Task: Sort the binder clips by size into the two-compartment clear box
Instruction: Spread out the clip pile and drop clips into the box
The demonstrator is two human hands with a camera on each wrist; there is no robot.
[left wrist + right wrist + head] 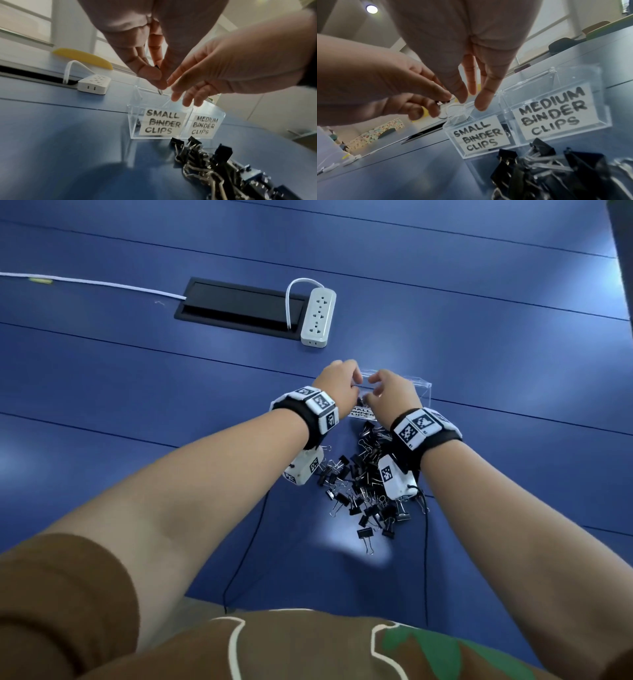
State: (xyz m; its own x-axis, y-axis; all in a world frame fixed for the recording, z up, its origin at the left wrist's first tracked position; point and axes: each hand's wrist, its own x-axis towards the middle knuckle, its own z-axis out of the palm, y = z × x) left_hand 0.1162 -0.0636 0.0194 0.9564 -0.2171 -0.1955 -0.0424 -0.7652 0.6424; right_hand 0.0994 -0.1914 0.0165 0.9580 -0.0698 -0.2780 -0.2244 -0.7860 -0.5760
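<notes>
binder clips, black with wire handles (364, 487), lie heaped on the blue table (137, 378) nearest the person. beyond them, both hands hover over the clear two-compartment box (159, 121): the left hand (150, 65) pinches one small clip (442, 102) above the "small" side, the right hand (471, 75) loose-fingered, holding nothing. next: release it there.

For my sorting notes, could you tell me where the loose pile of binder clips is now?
In the head view the pile of binder clips lies on the blue table, between the wrists, just nearer the person than the clear box.
</notes>
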